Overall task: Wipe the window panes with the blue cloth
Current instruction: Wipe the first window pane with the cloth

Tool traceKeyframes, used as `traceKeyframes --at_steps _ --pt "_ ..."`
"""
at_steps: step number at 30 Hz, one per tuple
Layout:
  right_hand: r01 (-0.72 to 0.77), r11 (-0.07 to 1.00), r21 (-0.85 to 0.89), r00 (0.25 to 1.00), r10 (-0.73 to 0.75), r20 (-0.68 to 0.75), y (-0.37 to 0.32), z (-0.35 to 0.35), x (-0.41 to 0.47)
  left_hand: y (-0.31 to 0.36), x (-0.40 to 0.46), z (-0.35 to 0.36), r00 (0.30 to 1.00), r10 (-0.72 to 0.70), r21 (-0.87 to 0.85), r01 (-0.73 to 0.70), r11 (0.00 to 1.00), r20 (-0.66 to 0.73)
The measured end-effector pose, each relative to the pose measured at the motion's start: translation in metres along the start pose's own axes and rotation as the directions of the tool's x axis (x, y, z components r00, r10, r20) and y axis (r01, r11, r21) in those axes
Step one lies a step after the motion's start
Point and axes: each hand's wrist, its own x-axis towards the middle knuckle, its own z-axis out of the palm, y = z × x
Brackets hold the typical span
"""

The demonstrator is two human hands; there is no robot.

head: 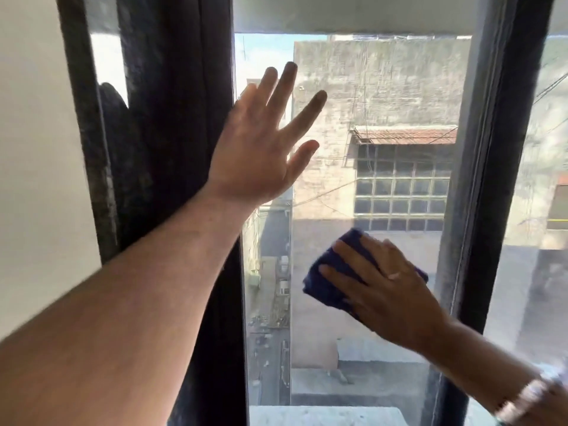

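Left hand (pixel 255 155), hazy pane (pixel 384 87), dark frame (pixel 498 179), white wall (pixel 37 149).

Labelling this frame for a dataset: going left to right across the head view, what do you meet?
White wall → dark left frame → left hand → right hand pressing the blue cloth → dark right frame.

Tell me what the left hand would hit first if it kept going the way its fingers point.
The left hand points up and slightly right over the window pane. Only bare glass lies that way until the pale band across the top. Whether the hand touches the glass is unclear.
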Motion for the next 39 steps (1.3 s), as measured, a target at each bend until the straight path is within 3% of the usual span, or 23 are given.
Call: traceKeyframes --at_steps 3,6,8,11,13,15,17,18,19,20,22,23,25,27,28,31,32,34,36,38,39 --pt "-0.313 0.947 -0.071 0.948 0.307 -0.079 0.041 -0.012 0.009 0.0 -0.002 0.003 1.0 -0.009 0.008 0.009 1.0 0.007" --pt "-0.608 0.793 0.028 0.779 0.604 -0.17 0.038 -0.019 0.055 0.004 -0.001 0.003 1.0 -0.027 0.013 0.027 1.0 0.009" --pt "-0.563 0.825 0.041 0.815 0.563 -0.138 0.02 -0.015 0.053 0.015 -0.008 0.001 0.992 -0.123 0.011 0.123 0.992 0.004" --pt "-0.243 0.968 -0.059 0.97 0.244 0.006 0.02 -0.011 0.001 0.044 -0.053 -0.001 0.966 -0.256 -0.05 0.257 0.965 0.024" --pt "-0.235 0.968 -0.093 0.971 0.237 0.013 0.042 -0.017 -0.017 0.064 -0.092 0.001 0.965 -0.251 -0.08 0.257 0.963 0.077" --pt "-0.425 0.904 -0.048 0.904 0.421 -0.074 0.059 -0.022 0.001 0.072 -0.111 0.007 0.962 -0.249 -0.044 0.255 0.966 0.108" --pt "-0.615 0.787 0.05 0.774 0.614 -0.151 0.063 -0.024 0.036 0.071 -0.111 0.015 0.959 -0.268 -0.018 0.271 0.963 0.098" --pt "-0.678 0.729 0.094 0.71 0.682 -0.174 0.055 -0.024 0.052 0.069 -0.11 0.018 0.96 -0.267 -0.011 0.269 0.963 0.089" --pt "-0.692 0.714 0.106 0.693 0.698 -0.178 0.044 -0.024 0.062 0.068 -0.109 0.018 0.963 -0.259 -0.003 0.26 0.966 0.079" --pt "-0.646 0.756 0.107 0.74 0.655 -0.155 0.03 -0.019 0.058 0.068 -0.111 0.019 0.965 -0.252 0.002 0.253 0.968 0.073" --pt "-0.394 0.918 0.049 0.91 0.397 -0.118 0.007 -0.008 0.042 0.069 -0.113 0.02 0.967 -0.247 0.009 0.247 0.969 0.062" --pt "-0.288 0.958 -0.008 0.951 0.285 -0.122 0.003 -0.005 0.028 0.07 -0.114 0.02 0.967 -0.248 0.013 0.248 0.969 0.062" --pt "-0.255 0.964 -0.082 0.953 0.235 -0.19 0.019 -0.004 0.008 0.07 -0.115 0.021 0.964 -0.252 0.004 0.253 0.968 0.081" --pt "-0.338 0.938 -0.076 0.935 0.326 -0.139 0.04 -0.01 0.001 0.068 -0.114 0.02 0.962 -0.255 0.0 0.256 0.967 0.094" --pt "-0.416 0.908 -0.042 0.904 0.408 -0.127 0.053 -0.013 0.005 0.068 -0.113 0.019 0.962 -0.255 0.002 0.256 0.967 0.096" --pt "-0.678 0.734 0.039 0.715 0.671 -0.197 0.06 -0.021 0.044 0.069 -0.112 0.014 0.961 -0.257 -0.013 0.26 0.966 0.098" --pt "-0.699 0.712 0.064 0.692 0.696 -0.191 0.048 -0.024 0.056 0.068 -0.114 0.012 0.955 -0.28 -0.004 0.281 0.96 0.094" --pt "-0.569 0.819 0.078 0.808 0.574 -0.134 0.022 -0.018 0.061 0.064 -0.124 0.009 0.928 -0.366 0.073 0.361 0.93 0.069" --pt "-0.337 0.94 0.06 0.939 0.34 -0.05 0.002 -0.008 0.035 0.064 -0.134 0.007 0.901 -0.431 0.139 0.422 0.896 0.041" --pt "-0.235 0.972 0.005 0.971 0.235 -0.046 0.008 -0.008 0.011 0.067 -0.137 0.007 0.897 -0.441 0.133 0.433 0.891 0.033" --pt "-0.262 0.965 -0.016 0.963 0.261 -0.064 0.015 -0.009 0.008 0.068 -0.136 0.008 0.897 -0.44 0.122 0.433 0.893 0.032"
